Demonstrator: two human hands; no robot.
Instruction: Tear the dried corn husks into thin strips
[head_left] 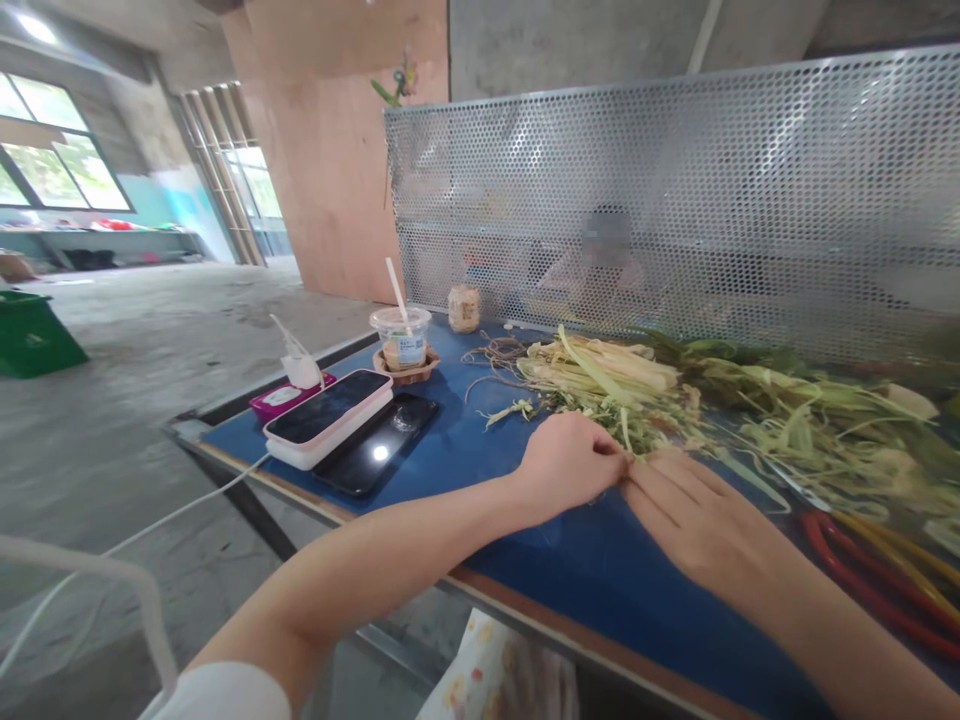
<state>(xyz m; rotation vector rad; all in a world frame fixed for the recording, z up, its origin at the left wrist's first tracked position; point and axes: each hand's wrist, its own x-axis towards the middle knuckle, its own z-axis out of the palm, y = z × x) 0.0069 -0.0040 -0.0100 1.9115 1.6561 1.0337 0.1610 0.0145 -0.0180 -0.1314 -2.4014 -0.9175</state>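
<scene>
My left hand and my right hand meet over the front part of the blue tabletop. Both are closed, fingertips touching, around a thin pale-green plant strip, probably husk or leaf; its lower end is hidden by my fingers. Just beyond them lies a heap of short green plant scraps. Behind the scraps rests a bundle of pale yellow-green strips. To the right spreads a larger pile of green leaves and husks.
A tool with red handles lies right of my right hand. On the left are a pink-cased phone, a black phone and a plastic cup with a straw. Brown cord and a perforated metal screen stand behind.
</scene>
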